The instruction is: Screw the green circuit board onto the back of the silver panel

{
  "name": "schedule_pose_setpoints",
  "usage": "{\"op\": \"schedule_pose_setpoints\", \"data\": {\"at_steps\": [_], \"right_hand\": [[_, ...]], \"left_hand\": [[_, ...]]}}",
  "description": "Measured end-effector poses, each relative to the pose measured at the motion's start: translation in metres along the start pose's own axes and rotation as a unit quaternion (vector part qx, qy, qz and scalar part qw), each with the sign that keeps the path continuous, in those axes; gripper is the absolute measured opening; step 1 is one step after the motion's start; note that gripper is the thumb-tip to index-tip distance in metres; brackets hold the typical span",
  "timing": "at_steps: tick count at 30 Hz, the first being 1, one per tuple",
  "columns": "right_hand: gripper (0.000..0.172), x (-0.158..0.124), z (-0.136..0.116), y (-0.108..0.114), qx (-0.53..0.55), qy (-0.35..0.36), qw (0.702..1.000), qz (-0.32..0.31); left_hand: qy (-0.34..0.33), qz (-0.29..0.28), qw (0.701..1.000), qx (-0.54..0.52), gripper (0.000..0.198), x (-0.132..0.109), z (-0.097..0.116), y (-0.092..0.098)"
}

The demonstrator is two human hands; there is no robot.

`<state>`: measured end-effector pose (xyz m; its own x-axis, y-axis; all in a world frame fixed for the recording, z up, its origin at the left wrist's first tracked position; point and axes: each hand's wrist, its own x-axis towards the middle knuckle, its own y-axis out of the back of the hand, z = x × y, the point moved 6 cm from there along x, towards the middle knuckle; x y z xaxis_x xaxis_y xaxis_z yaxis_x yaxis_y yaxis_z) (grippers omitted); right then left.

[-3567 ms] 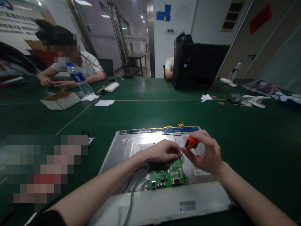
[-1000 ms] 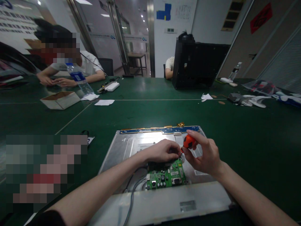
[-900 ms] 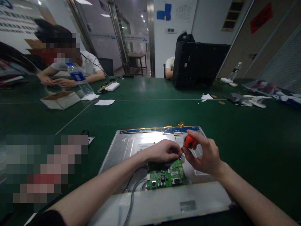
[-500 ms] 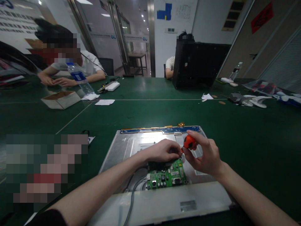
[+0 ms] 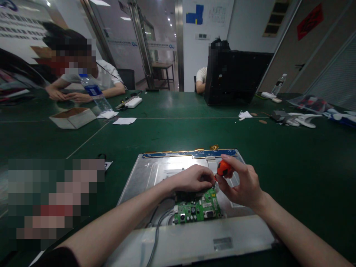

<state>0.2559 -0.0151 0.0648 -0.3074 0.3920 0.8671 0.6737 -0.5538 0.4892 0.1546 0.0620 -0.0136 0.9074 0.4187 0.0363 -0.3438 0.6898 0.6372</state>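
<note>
My right hand (image 5: 246, 183) grips a short screwdriver by its orange and black handle (image 5: 224, 168). The tool slants down to the upper right corner of a green circuit board (image 5: 196, 208). At that same corner my left hand (image 5: 198, 178) has its fingertips pinched together around the tip end; what they hold is hidden. The board lies on the back of a silver metal display panel (image 5: 158, 167). Along the panel's far edge runs a blue circuit strip (image 5: 180, 154), with a flat white cable (image 5: 211, 162) below it. A grey cable (image 5: 157, 233) comes off the board's left side.
On the green table (image 5: 155, 133) stand an open paper box (image 5: 72, 118), a leaning water bottle (image 5: 96, 92) and a black monitor (image 5: 236, 78). Paper scraps (image 5: 124, 121) lie beyond the panel. One person (image 5: 107, 76) sits at the far left, another behind the monitor.
</note>
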Motion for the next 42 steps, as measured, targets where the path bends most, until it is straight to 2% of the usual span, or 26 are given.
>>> {"op": "schedule_pose_setpoints", "data": {"at_steps": [8, 17, 24, 30, 33, 39, 42], "right_hand": [[0.044, 0.0, -0.001, 0.001, -0.003, 0.003, 1.0, 0.007], [0.046, 0.003, 0.0, 0.003, -0.008, 0.013, 1.0, 0.01], [0.057, -0.002, 0.001, 0.0, -0.024, -0.018, 1.0, 0.004], [0.054, -0.001, 0.006, 0.003, -0.022, -0.014, 0.999, 0.022], [0.053, 0.001, 0.008, 0.002, -0.019, -0.017, 1.0, 0.011], [0.065, -0.004, 0.009, -0.002, -0.033, -0.032, 0.999, -0.001], [0.063, -0.005, 0.011, -0.002, -0.017, -0.041, 0.999, 0.001]], "left_hand": [[0.006, 0.0, 1.0, 0.004, 0.012, 0.001, 0.0, 0.001], [0.011, -0.004, 1.0, -0.004, 0.005, 0.0, -0.001, 0.001], [0.012, -0.005, 1.0, -0.016, 0.004, 0.001, -0.001, 0.0], [0.005, -0.003, 1.0, -0.015, 0.006, 0.0, 0.002, 0.002], [0.003, -0.003, 1.0, -0.008, 0.005, 0.0, 0.002, 0.002], [0.005, -0.003, 1.0, -0.006, 0.012, 0.0, 0.002, 0.001], [0.007, -0.012, 1.0, -0.012, 0.014, 0.0, 0.002, 0.0]]}}
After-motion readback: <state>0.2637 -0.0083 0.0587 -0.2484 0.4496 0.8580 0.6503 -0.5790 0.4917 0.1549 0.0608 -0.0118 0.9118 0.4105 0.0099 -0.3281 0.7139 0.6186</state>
